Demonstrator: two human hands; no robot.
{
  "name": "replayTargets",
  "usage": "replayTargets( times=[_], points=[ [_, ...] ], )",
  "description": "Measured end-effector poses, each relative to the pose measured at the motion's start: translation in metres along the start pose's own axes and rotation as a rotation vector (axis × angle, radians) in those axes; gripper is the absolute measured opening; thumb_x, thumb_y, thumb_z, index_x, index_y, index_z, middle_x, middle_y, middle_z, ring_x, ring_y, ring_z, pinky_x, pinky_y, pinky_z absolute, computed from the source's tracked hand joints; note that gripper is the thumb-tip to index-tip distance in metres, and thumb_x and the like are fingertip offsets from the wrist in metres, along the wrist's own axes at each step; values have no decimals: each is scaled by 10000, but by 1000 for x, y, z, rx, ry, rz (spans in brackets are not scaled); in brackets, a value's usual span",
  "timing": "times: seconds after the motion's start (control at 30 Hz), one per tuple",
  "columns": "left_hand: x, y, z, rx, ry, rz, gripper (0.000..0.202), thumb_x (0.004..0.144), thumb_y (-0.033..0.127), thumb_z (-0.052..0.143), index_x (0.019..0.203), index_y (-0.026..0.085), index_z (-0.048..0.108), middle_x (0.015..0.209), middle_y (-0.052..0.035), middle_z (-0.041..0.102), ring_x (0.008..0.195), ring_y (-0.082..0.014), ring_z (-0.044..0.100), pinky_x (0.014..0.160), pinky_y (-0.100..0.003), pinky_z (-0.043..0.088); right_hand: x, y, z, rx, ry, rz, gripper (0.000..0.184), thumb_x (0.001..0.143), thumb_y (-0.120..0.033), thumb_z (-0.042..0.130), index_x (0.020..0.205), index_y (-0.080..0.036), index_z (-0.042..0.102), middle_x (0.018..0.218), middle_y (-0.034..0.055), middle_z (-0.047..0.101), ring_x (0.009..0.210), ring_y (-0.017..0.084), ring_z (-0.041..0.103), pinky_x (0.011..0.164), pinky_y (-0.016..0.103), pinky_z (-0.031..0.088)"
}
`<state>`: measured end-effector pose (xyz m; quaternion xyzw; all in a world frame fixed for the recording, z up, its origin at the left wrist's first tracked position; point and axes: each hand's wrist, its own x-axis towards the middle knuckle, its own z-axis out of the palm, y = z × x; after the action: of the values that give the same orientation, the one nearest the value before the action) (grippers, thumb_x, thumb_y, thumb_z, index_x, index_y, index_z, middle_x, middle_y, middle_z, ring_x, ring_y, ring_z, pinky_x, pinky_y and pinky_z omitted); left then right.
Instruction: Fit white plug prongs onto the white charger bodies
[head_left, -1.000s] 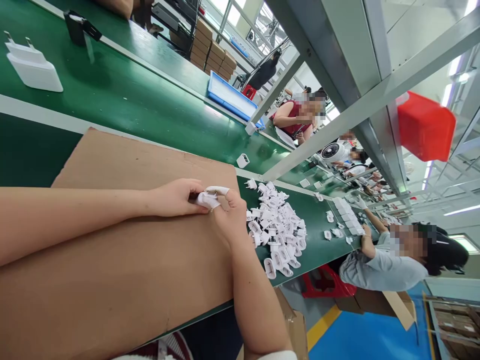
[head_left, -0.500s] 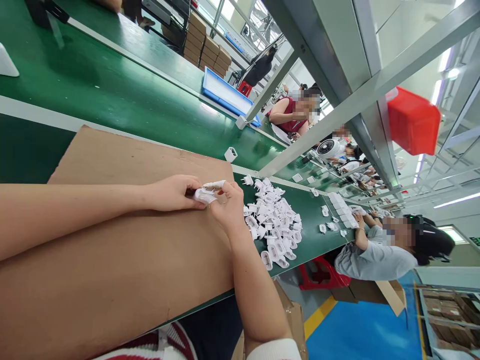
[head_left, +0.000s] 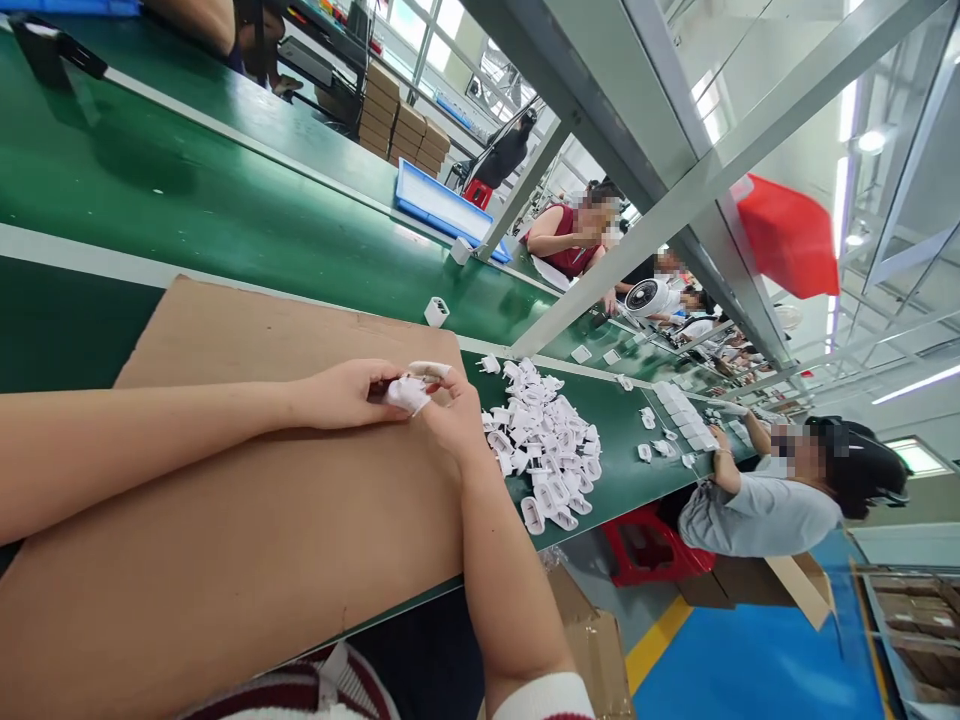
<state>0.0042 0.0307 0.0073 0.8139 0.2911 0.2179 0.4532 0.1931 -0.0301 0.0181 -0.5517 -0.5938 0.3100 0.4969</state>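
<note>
My left hand (head_left: 341, 392) and my right hand (head_left: 450, 420) meet over a brown cardboard sheet (head_left: 247, 500) and both pinch one small white plug part (head_left: 409, 392). A white finger cot covers a fingertip of the right hand. Just right of the hands, a heap of the same white plug parts (head_left: 544, 450) lies on the green bench.
A green conveyor belt (head_left: 225, 200) runs behind the cardboard with a white charger (head_left: 436, 311) on it. A blue tray (head_left: 442, 208) and stacked cartons (head_left: 401, 130) lie farther back. A seated person (head_left: 757, 500) works at the right; others sit beyond. A red bin (head_left: 787, 235) hangs overhead.
The view shifted, sliding the scene left and the white adapter at the far left out of sight. Both hands stay together on the white part, turning it slightly.
</note>
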Motion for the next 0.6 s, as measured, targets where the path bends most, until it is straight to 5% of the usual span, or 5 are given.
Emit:
replayTargets(
  times=[0.13, 0.27, 0.4, 0.5, 0.6],
  points=[
    [0, 0, 1, 25, 21, -12, 447, 793, 553, 724, 1063, 198, 701, 1024, -38, 721, 912, -225, 657, 802, -287, 501, 10, 7, -12, 4, 161, -15, 445, 959, -502, 528, 1253, -204, 675, 1232, 89, 723, 1121, 218, 631, 1050, 404, 487],
    [-1, 3, -3, 75, 8, -6, 398, 801, 544, 713, 971, 185, 683, 976, -40, 702, 891, -220, 646, 786, -292, 492, 26, 20, -26, -572, 254, 92, 485, 930, -378, 577, 1360, -156, 610, 1441, 185, 579, 1424, 336, 442, 1189, 537, 322],
    [-3, 9, -5, 60, -67, 16, 387, 815, 538, 706, 969, 183, 692, 1025, -61, 705, 965, -242, 654, 879, -322, 510, 37, 28, -32, -910, 138, 257, 526, 973, -327, 530, 1453, -112, 528, 1562, 247, 446, 1575, 426, 167, 1209, 654, 189],
    [-3, 11, -6, 49, -115, 1, 418, 807, 552, 730, 1014, 189, 716, 1072, -68, 720, 1022, -256, 661, 930, -335, 517, 39, 30, -35, -915, 58, 252, 486, 1000, -313, 474, 1426, -88, 536, 1552, 246, 451, 1548, 411, 240, 1203, 617, 235],
    [3, 10, -13, 17, -120, -87, 510, 791, 605, 751, 1082, 187, 726, 1089, -64, 747, 1023, -264, 682, 903, -335, 538, 39, 31, -41, -866, 127, 225, 467, 964, -222, 487, 1408, -95, 551, 1472, 228, 490, 1396, 367, 438, 1145, 500, 358]
  ],
)
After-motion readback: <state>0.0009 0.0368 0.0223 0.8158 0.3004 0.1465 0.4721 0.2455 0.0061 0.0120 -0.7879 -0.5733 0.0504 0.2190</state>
